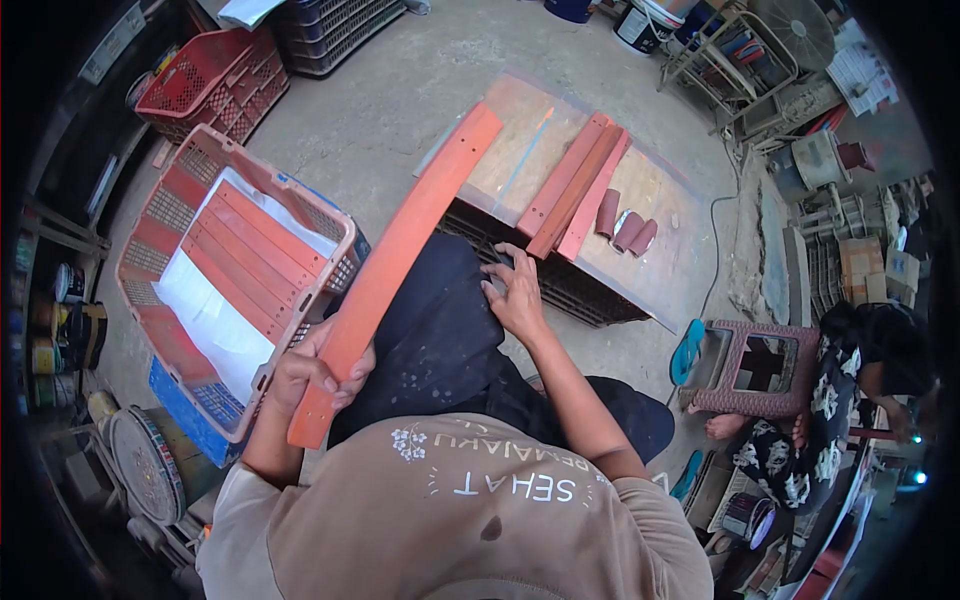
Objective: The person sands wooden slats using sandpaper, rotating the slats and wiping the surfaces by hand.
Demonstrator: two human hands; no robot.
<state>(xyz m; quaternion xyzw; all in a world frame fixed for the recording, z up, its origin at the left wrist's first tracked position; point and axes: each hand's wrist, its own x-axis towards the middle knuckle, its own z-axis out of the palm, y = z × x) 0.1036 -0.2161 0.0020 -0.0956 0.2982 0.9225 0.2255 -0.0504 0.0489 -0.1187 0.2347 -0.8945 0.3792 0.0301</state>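
By the left hand, in the head view, the lower end of a long, flat, orange-red wooden slat is clasped between thumb and fingers, while the right hand is held with fingers loosely spread near the low, pale wooden counter; whether it is touched cannot be told. The clasped slat is held slantwise between the counter and a pinkish perforated plastic crate, in which similar slats are laid on a white sheet. On the counter, three reddish slats are placed near small, reddish-brown rolls.
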